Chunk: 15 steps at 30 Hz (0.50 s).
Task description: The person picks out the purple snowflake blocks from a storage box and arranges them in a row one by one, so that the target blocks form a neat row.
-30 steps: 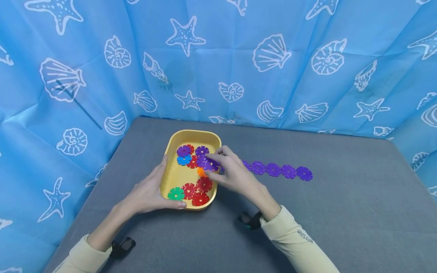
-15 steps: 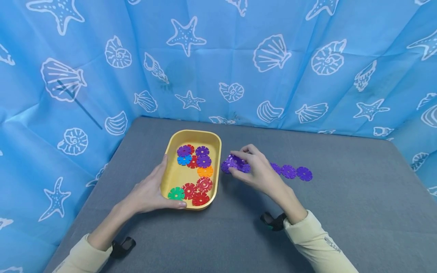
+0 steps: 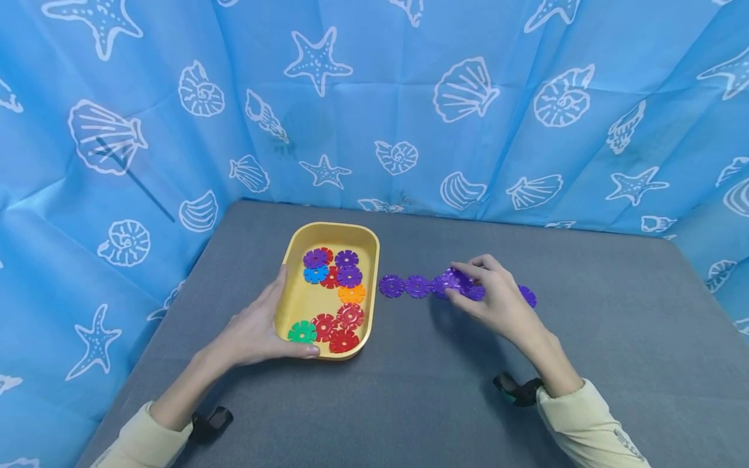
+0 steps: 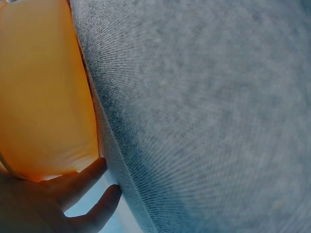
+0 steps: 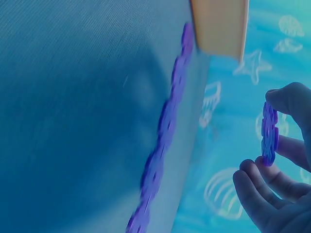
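My left hand (image 3: 251,328) grips the near-left corner of a yellow plastic tray (image 3: 290,260), thumb along its front rim and fingers against its left side. In the left wrist view, the fingertips (image 4: 99,167) press close to the tray's wall. Between thumb and fingers, my right hand (image 3: 497,296) pinches a purple snowflake disc (image 5: 269,136), held on edge in the right wrist view. Below it, a row of purple snowflake discs (image 3: 392,286) lies on the table, stretching right from the tray; the right hand hides part of that row.
Inside the tray lie red discs (image 3: 343,340), a green one (image 3: 302,331), an orange one (image 3: 352,294), a blue one (image 3: 316,274) and several purple ones (image 3: 349,277). A grey cloth-covered table (image 3: 374,416) meets a blue shell-print curtain (image 3: 374,117) behind.
From over the tray, my right hand has travelled right with the purple snowflake disc and is now above the middle of the row. The left hand and tray have stayed put.
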Tool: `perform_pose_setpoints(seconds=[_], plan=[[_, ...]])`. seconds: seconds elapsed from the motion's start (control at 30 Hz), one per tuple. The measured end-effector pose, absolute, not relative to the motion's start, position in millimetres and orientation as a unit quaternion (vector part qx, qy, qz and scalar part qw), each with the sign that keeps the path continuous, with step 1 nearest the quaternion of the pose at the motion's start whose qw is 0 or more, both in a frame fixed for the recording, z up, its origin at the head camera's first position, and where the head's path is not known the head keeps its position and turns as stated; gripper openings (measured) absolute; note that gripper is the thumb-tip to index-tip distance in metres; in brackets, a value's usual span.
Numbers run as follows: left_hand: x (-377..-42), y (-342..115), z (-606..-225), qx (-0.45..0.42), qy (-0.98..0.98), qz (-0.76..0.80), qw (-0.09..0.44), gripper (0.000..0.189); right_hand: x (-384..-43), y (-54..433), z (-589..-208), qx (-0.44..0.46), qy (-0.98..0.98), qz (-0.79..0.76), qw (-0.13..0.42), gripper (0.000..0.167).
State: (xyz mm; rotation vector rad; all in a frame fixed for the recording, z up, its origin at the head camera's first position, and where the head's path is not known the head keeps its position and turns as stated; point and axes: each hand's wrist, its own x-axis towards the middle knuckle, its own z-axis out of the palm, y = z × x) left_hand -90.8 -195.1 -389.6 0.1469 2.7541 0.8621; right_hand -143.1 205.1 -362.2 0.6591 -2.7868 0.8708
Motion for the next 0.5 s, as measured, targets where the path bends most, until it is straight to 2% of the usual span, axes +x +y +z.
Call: perform_pose_setpoints(seconds=[0.3, 0.5], plan=[[-91, -196, -390, 0.05, 0.946, 0.296, 0.125, 0.148, -140, 256, -368, 0.196, -0.939, 0.246, 0.137, 0.042], [-91, -195, -390, 0.046, 0.945, 0.296, 0.128, 0.148, -138, 283, -373, 0.175, -0.946, 0.231, 0.144, 0.041]])
